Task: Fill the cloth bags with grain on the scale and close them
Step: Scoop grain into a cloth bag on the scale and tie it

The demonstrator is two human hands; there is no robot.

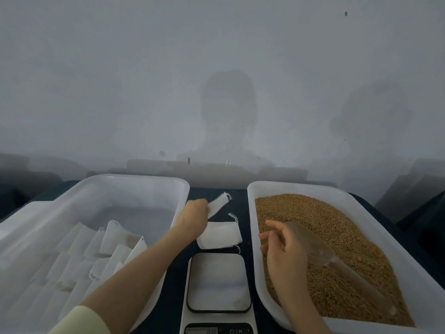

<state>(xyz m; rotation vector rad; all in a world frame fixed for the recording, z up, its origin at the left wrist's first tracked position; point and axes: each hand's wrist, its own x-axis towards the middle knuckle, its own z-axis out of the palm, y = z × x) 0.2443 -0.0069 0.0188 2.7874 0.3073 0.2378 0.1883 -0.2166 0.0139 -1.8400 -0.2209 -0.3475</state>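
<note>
Nearest, between the two forearms, sat the scale [218, 283] with a bare platform. Just right of it the right hand [281, 247] hovered over the grain [337, 237] in the grain tray [251, 237], fingers loosely curled and apart, gripping nothing. A clear scoop [322, 251] lay in the grain just behind that hand; whether they touched could not be told. Left of the left forearm, a white tray [134, 177] held rows of white bags [113, 237]. Beyond the scale, just right of the left wrist, lay a flat stack of empty bags [219, 235]. Farther on, the left hand [192, 213] pinched one cloth bag [218, 203] by its end, the bag pointing away toward the pale wall [216, 68].
</note>
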